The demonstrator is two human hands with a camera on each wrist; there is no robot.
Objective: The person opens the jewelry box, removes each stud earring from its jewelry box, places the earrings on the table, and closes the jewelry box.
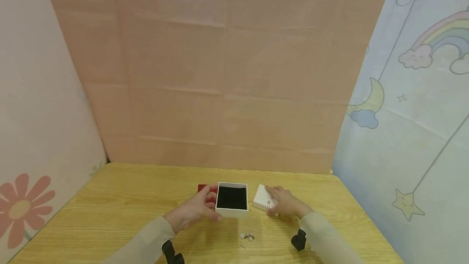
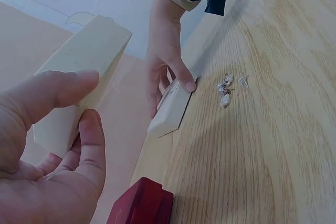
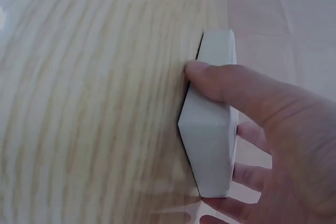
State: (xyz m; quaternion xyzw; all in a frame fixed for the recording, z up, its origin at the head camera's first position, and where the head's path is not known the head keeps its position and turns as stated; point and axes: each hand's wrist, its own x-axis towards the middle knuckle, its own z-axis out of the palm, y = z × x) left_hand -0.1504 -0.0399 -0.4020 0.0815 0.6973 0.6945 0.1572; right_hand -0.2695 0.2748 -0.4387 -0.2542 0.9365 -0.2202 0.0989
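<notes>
My left hand (image 1: 196, 209) grips a square white box (image 1: 231, 214) by its left side, thumb at the front and fingers behind. The box is held up off the table, its top uncovered and a black lining (image 1: 232, 197) inside. To the right, a white box lid (image 1: 261, 198) lies flat on the table. My right hand (image 1: 287, 203) holds this lid across its width, the thumb pressed to the near side and the fingers round the far side. Small shiny pieces of jewelry (image 2: 224, 90) lie in a little cluster on the wood, nearer to me than the box and lid.
A small red box (image 2: 140, 203) stands on the table behind my left hand, partly hidden by it in the head view. The wooden table (image 1: 128, 199) ends at a pinkish cloth backdrop (image 1: 227, 72). Printed sheets (image 1: 414, 141) hang on both sides.
</notes>
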